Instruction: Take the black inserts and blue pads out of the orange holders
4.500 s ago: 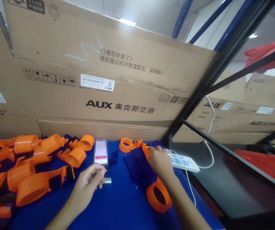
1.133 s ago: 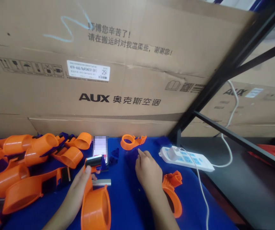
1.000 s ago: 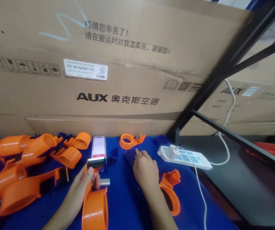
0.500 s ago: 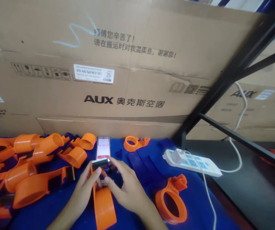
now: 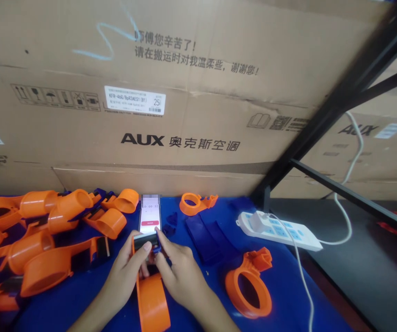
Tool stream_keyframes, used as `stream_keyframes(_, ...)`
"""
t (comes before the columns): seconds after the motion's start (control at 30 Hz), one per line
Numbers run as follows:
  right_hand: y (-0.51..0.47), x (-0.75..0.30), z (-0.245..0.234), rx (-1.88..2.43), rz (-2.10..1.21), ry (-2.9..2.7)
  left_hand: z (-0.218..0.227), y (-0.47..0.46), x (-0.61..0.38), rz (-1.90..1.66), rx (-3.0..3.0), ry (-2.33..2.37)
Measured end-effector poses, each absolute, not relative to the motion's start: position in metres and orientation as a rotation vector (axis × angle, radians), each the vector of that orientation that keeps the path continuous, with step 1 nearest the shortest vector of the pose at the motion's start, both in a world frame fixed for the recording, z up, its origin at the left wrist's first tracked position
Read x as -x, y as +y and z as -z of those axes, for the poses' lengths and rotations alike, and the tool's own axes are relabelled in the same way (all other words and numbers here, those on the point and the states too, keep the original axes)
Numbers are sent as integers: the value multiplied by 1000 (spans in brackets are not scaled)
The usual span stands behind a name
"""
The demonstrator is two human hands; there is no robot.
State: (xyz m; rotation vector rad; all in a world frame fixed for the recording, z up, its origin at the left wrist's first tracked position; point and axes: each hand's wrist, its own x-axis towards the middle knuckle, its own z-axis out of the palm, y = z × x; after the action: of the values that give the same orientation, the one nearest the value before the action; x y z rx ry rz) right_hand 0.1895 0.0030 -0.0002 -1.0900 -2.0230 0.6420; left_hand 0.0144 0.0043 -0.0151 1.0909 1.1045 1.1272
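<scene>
An orange tape dispenser [image 5: 153, 302] is held upright between both hands, its round hub toward me. My left hand [image 5: 129, 260] grips its head from the left, the thumb lying on the black strip [image 5: 145, 240] behind the toothed edge. From the right, my right hand [image 5: 177, 265] pinches a small dark blue part [image 5: 156, 247] at the side of the head, thumb and index finger close together. The fingers beneath the head are partly hidden. Just beyond the hands lies a phone [image 5: 150, 215] with a running-time display.
Several orange tape dispensers [image 5: 46, 267] are heaped at the left. Two orange frames [image 5: 249, 288] [image 5: 191, 204] lie to the right, with dark blue flat pieces [image 5: 207, 237] between them. A white power strip [image 5: 281, 233] with a cable borders a black metal rack [image 5: 309, 124]. Cardboard boxes [image 5: 184, 115] stand behind.
My right index finger and thumb have closed in on the side of the dispenser's head. The left hand keeps its grip. The view has shifted slightly.
</scene>
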Motion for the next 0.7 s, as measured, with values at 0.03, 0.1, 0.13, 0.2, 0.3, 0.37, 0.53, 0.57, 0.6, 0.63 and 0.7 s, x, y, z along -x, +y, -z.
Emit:
stream_keyframes(0.03, 4, -190, 1, 1083, -653, -2027, 14, 4, -14, -1128, -1097, 1097)
stream_keyframes(0.1, 5, -189, 3, 1077, -675, -2024, 13, 4, -15, -1135, -1105, 1081)
stream_keyframes(0.13, 6, -189, 3, 1078, -688, -2014, 13, 4, -16, -1145, -1098, 1075)
stream_keyframes(0.2, 6, -188, 0, 1084, -726, -1977, 12, 5, -18, -1162, -1062, 1059)
stream_keyframes(0.3, 7, -189, -8, 1057, -832, -1926, 8, 5, -20, -1183, -902, 1014)
stream_keyframes(0.37, 7, -192, -14, 1011, -889, -1942, 1, 4, -20, -1191, -752, 977)
stream_keyframes(0.53, 8, -200, -16, 1023, -745, -2021, -17, 1, -19, -1084, -606, 884)
stream_keyframes(0.57, 8, -200, -15, 1031, -729, -2033, -18, 1, -18, -1061, -594, 877)
stream_keyframes(0.6, 8, -201, -14, 1030, -732, -2047, -17, 2, -19, -1051, -578, 873)
stream_keyframes(0.63, 7, -200, -14, 1022, -744, -2060, -16, 3, -19, -1049, -563, 868)
stream_keyframes(0.7, 6, -199, -12, 995, -764, -2083, -12, 4, -19, -1061, -546, 853)
